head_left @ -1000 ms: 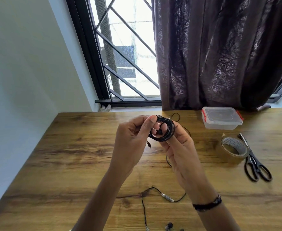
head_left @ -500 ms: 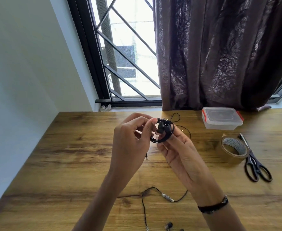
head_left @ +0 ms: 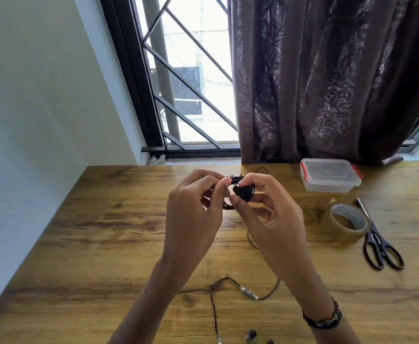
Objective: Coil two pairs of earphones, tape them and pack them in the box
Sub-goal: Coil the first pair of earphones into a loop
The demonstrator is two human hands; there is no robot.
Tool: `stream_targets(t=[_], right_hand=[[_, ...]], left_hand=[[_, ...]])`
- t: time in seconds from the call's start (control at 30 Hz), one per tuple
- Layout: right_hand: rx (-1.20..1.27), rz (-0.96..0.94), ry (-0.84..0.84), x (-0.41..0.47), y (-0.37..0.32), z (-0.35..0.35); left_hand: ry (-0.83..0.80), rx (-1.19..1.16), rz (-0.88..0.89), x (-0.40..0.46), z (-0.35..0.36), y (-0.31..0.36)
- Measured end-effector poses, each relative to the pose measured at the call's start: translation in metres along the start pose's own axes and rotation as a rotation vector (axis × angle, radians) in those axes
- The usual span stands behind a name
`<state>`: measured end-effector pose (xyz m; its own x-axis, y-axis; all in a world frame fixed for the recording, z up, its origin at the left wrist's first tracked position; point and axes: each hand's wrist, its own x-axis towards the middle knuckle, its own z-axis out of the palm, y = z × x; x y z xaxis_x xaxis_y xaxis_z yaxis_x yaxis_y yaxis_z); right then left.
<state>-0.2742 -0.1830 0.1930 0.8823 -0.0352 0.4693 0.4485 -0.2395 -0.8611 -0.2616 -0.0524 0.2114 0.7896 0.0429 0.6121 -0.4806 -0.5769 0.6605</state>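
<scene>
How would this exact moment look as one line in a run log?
step: coiling first earphones | left hand: pinches coil | right hand: pinches coil | second earphones: loose on table | box: lid on | tape, scissors: untouched

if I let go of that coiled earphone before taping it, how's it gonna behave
The coiled earphone, pinched by both the left hand and right hand, is thin floppy cable, so it would likely spring loose. It looks very light, and probably wouldn't roll.
</scene>
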Motion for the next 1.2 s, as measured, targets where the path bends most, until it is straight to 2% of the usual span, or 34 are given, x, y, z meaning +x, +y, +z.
stream_targets(t=[0.13, 0.3, 0.37, 0.5, 0.6, 0.77, 0.93, 1.07, 1.2], right_hand=[[-0.389, -0.302, 0.114, 0.0, 0.005, -0.002], [-0.416, -0.295, 0.087, 0.002, 0.004, -0.008], [-0.273, -0.218, 0.076, 0.001, 0.0, -0.01], [0.095, 0.067, 0.023, 0.0, 0.001, -0.015], [0.1, 0.182, -0.087, 0.0, 0.011, -0.018], [0.071, 0.263, -0.18, 0.004, 0.014, -0.018], [0.196, 0.332, -0.169, 0.007, 0.014, -0.015], [0.238, 0.357, -0.049, 0.005, 0.018, -0.01], [0.276, 0.375, 0.112, 0.004, 0.022, -0.002]], left_hand=[[0.009, 0.031, 0.004, 0.001, -0.002, -0.002], [0.023, 0.086, -0.008, -0.002, 0.0, -0.007], [0.034, 0.087, -0.022, -0.002, 0.0, -0.008], [0.016, 0.062, -0.045, -0.002, 0.002, -0.006], [-0.047, 0.008, -0.066, -0.001, 0.003, -0.008], [-0.137, -0.097, -0.129, 0.0, 0.0, -0.012], [-0.238, -0.332, -0.361, 0.002, -0.001, -0.017], [-0.312, -0.636, -0.666, -0.003, -0.001, -0.017], [-0.285, -0.747, -0.815, -0.006, -0.002, -0.023]])
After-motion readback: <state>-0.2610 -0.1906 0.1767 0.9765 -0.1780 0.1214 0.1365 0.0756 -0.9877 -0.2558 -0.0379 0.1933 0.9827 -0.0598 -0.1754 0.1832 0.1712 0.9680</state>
